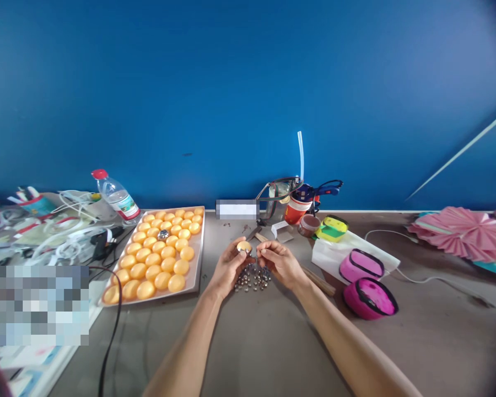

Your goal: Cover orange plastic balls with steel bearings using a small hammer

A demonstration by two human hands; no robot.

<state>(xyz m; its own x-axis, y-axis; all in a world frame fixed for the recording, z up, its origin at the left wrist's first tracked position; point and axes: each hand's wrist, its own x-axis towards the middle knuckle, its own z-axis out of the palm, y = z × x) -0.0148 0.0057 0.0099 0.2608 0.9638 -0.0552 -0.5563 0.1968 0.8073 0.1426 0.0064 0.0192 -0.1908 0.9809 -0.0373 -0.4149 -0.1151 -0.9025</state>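
Note:
My left hand (230, 266) is closed around a yellow-orange ball (243, 246), which looks partly covered with shiny pieces on its lower side. Close beside it, my right hand (279, 261) has its fingertips pinched together; whatever is between them is too small to make out. Below both hands, a scatter of small shiny metallic beads or studs (254, 280) lies on the table. To the left, a shallow white tray (195, 259) carries rows of yellow-orange balls (152, 259). One ball (163, 235) among them is covered in silvery pieces.
Behind my hands are a hammer (255, 231), a small brown jar (309, 225) and an orange cup of tools (297, 209). Pink pouches (370, 298) lie at right, near a folded pink paper fan (465, 234). A water bottle (118, 198) and tangled cables (62, 242) occupy the left.

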